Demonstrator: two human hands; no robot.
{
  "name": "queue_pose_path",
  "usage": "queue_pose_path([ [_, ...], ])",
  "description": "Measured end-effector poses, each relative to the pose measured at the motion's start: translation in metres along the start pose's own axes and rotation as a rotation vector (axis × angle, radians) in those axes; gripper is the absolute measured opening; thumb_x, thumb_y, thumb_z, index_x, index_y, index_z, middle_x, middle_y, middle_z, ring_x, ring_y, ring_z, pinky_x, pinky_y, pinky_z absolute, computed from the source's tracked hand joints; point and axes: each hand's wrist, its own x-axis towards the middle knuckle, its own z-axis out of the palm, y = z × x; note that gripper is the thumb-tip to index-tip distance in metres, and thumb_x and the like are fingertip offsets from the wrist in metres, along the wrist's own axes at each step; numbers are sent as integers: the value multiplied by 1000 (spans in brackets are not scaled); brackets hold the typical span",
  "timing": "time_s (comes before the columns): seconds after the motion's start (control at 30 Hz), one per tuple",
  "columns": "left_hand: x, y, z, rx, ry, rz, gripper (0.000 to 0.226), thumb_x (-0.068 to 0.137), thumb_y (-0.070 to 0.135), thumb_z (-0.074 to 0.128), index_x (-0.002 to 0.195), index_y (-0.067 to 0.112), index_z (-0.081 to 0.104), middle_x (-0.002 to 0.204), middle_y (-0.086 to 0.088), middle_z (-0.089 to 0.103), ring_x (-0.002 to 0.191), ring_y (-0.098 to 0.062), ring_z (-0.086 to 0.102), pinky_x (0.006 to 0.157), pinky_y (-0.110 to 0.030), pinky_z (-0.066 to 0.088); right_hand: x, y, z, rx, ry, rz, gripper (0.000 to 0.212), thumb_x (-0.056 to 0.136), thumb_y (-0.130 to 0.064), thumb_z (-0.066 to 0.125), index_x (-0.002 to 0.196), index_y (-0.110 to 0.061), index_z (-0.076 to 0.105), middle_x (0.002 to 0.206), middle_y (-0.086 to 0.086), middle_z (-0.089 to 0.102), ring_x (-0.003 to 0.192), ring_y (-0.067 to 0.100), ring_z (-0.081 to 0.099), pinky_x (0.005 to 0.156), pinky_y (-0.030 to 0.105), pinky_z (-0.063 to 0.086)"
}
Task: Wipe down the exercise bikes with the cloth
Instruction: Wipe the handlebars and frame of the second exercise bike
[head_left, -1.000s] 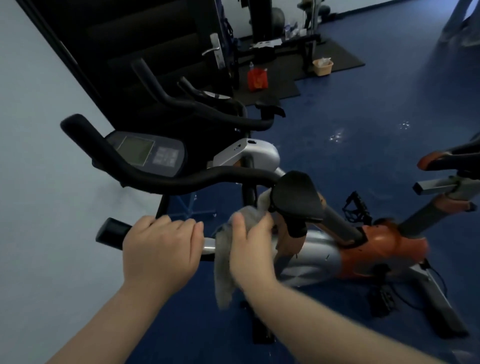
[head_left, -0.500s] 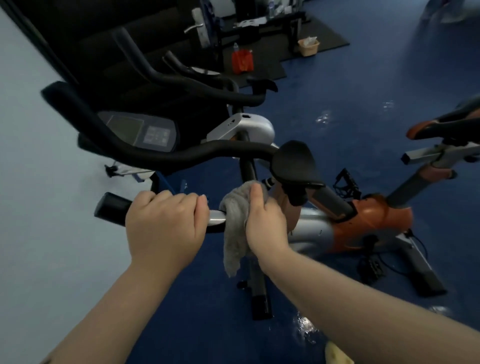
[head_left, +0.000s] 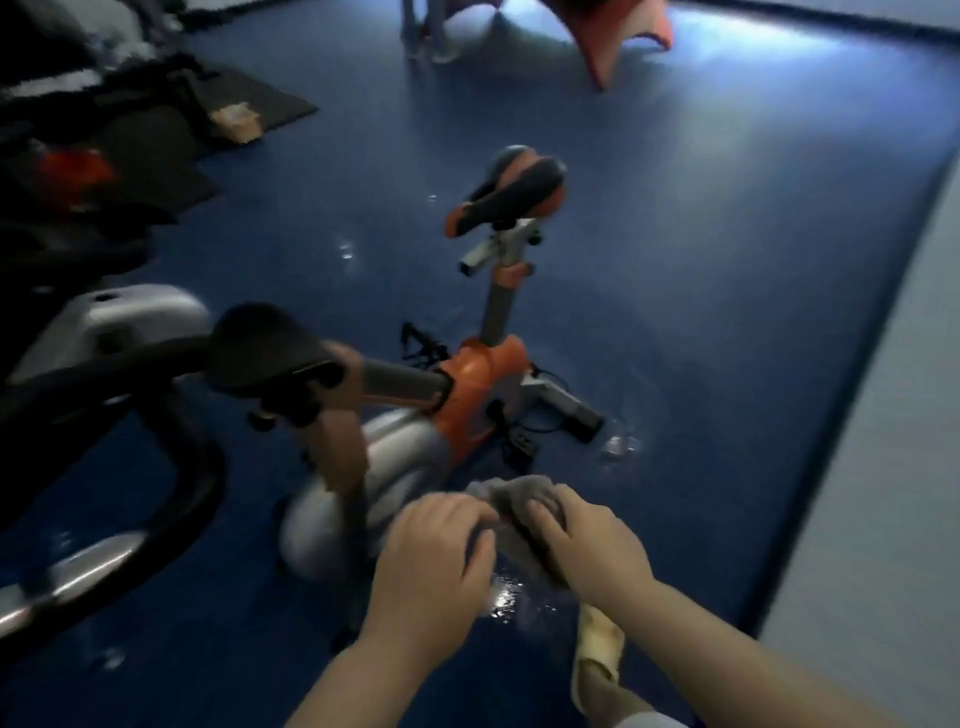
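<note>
Both forearms are bare from wrist to the bottom edge of the view, with no sleeves, watch or rings visible. The left hand (head_left: 434, 551) and right hand (head_left: 589, 548) wear no gloves. Below them a pale yellowish slipper (head_left: 597, 657) covers one foot, blurred.

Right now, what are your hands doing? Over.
Both hands, left hand and right hand, grip the cloth. Off the orange bike. Nothing in the way.
</note>
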Motion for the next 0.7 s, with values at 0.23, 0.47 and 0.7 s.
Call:
queue_pose_path([
  [0.23, 100, 70, 129, 57, -449, 6, 26, 93, 34, 42, 105, 30, 64, 108, 12, 64, 102, -13, 56, 86, -30, 44, 15, 130, -65, -258, 49, 149, 29, 95, -55, 35, 94, -26, 40, 95, -4, 64, 83, 21, 62, 63, 33, 44],
  [0.47, 202, 121, 202, 68, -627, -153, 24, 91, 28, 44, 103, 25, 65, 108, 7, 67, 96, -17, 61, 80, -32, 49, 57, 244, -132, -293, 21, 209, 28, 95, -55, 34, 94, -28, 40, 96, -5, 64, 82, 18, 61, 60, 31, 40],
  [0.7, 294, 136, 210, 88, -557, -233, 21, 93, 33, 46, 103, 28, 63, 100, 7, 66, 87, -15, 60, 69, -30, 46, 136, 292, -205, -260, 7, 231, 28, 95, -53, 35, 92, -26, 41, 90, -6, 61, 76, 17, 57, 58, 32, 38],
])
